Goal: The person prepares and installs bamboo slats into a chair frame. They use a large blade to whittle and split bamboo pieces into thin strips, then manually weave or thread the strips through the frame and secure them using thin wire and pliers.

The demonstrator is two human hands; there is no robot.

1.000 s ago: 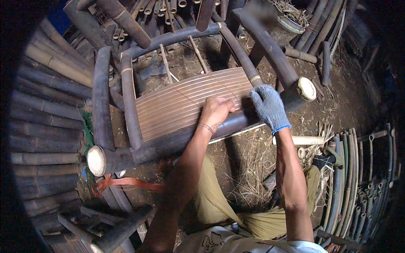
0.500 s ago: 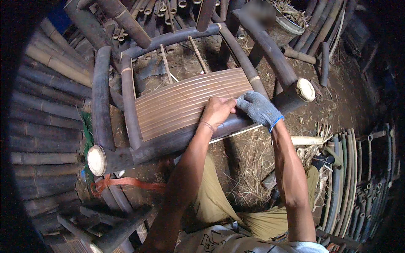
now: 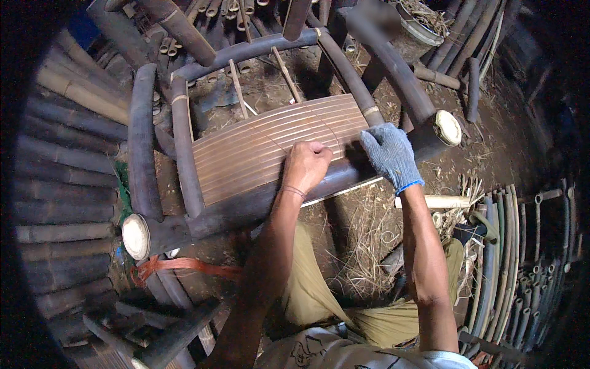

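- In the head view, the slatted bamboo panel (image 3: 239, 154) lay beneath and beyond the left hand (image 3: 306, 166), spreading mostly to its left, inside the bamboo frame.
- That bare hand was narrow, fingers curled in over the panel's near edge; whether it pinched anything could not be told.
- The gloved right hand (image 3: 390, 157) was just beyond the panel's right end, above the thick front bamboo pole (image 3: 239, 212); its fingers were bent, their grip hidden.
- The panel looked brown and glossy, its long parallel slats crossed by thin dark lines.
- Two slender bamboo sticks (image 3: 286, 74) ran from its far edge toward the dark back rail (image 3: 264, 47).
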